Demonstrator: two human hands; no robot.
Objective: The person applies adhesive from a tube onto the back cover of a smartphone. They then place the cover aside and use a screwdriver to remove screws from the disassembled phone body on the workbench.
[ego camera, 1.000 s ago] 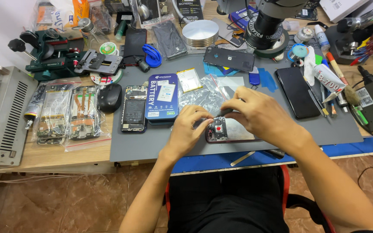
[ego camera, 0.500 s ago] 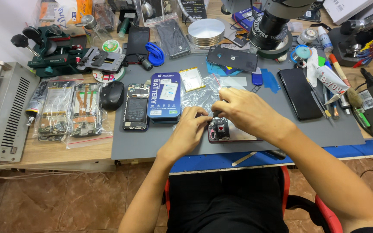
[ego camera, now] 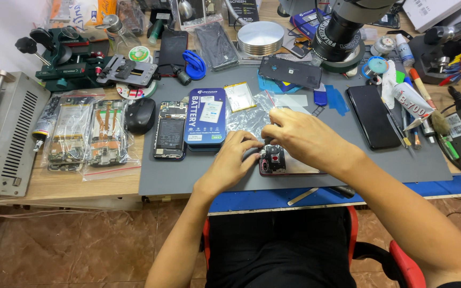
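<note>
Bare grey mat [ego camera: 401, 162] lies open to the right of the right hand [ego camera: 300, 140], as far as the black phone [ego camera: 372, 124] and the pens beyond it. The near strip of mat, left of the left hand [ego camera: 230, 162], is also free. Just left, a blue battery box [ego camera: 206, 117] and an opened phone [ego camera: 169, 130] block the way. Behind the hands a crinkled plastic bag [ego camera: 249, 118] crowds the mat. A flat tool [ego camera: 302, 196], perhaps a spudger, sits at the near tabletop edge.
</note>
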